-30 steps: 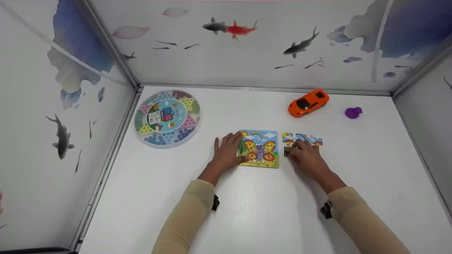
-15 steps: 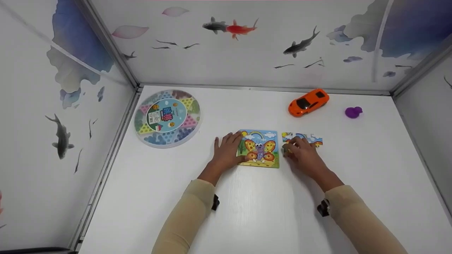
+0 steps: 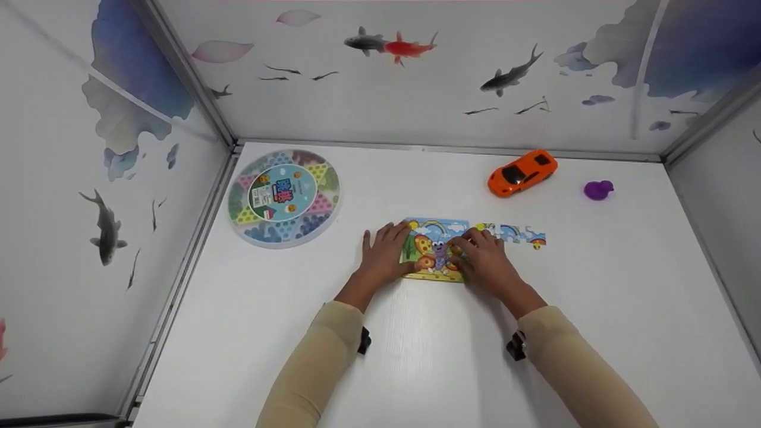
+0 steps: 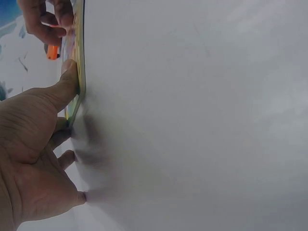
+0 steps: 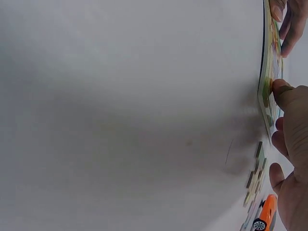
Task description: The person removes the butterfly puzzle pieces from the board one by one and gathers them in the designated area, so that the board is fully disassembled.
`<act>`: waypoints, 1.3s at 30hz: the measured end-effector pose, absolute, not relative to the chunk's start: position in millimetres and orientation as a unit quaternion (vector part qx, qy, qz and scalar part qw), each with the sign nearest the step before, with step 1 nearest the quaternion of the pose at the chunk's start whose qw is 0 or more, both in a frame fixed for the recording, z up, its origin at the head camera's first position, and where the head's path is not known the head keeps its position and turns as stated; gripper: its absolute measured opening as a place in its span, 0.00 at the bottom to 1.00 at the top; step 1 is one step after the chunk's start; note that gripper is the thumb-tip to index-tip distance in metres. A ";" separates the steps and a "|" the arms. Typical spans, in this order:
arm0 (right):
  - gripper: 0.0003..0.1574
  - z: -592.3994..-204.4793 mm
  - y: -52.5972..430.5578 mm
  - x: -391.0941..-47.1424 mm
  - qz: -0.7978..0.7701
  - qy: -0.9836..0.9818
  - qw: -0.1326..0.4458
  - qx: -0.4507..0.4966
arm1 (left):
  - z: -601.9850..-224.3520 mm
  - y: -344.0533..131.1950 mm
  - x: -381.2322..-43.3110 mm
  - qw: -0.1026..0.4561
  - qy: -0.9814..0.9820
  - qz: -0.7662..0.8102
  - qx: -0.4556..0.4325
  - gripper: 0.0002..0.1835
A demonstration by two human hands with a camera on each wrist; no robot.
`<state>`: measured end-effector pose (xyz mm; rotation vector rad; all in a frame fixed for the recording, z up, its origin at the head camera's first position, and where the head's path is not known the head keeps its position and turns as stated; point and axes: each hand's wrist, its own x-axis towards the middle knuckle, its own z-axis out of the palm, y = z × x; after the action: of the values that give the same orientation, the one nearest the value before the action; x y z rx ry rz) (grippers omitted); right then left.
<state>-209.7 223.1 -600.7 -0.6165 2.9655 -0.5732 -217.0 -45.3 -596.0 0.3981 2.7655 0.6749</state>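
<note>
In the head view, a square butterfly puzzle board (image 3: 437,273) lies on the white table. My left hand (image 3: 383,255) rests at its left side with fingers spread, the thumb lying on the picture. The left wrist view shows that thumb pressing near the board's corner. My right hand (image 3: 487,258) is over the board's right part, curled thumb and fingertips pinching a small puzzle piece mostly hidden by the fingers. In the right wrist view, the right thumb (image 5: 284,91) sits on the board's face. Loose puzzle pieces (image 3: 510,233) lie in a row just right of the board.
A round Chinese checkers box (image 3: 282,235) lies at the back left. Toward the back right are an orange toy car (image 3: 523,173) and a purple toy duck (image 3: 598,190). White walls printed with fish enclose the table at the back and sides.
My right hand has picked up a dark puzzle piece below the loose row and moved left with it onto the board. The left hand stays in place on the board.
</note>
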 end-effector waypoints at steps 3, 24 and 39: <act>0.24 -600.7 216.0 -210.7 -0.192 0.961 0.029 -0.198 | -595.0 -44.4 -216.7 0.137 0.952 0.237 0.135 0.51; 0.28 -594.7 180.9 -216.8 -0.146 0.966 0.032 -0.210 | -594.9 -46.4 -218.2 0.139 0.955 0.222 0.138 0.50; 0.31 -589.4 173.1 -218.9 -0.123 0.969 0.075 -0.202 | -596.5 -45.7 -216.7 0.135 0.952 0.234 0.142 0.49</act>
<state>-218.9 173.1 -589.4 -0.6070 2.9065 -0.3698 -216.7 -45.7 -596.5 0.4105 2.7584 0.6777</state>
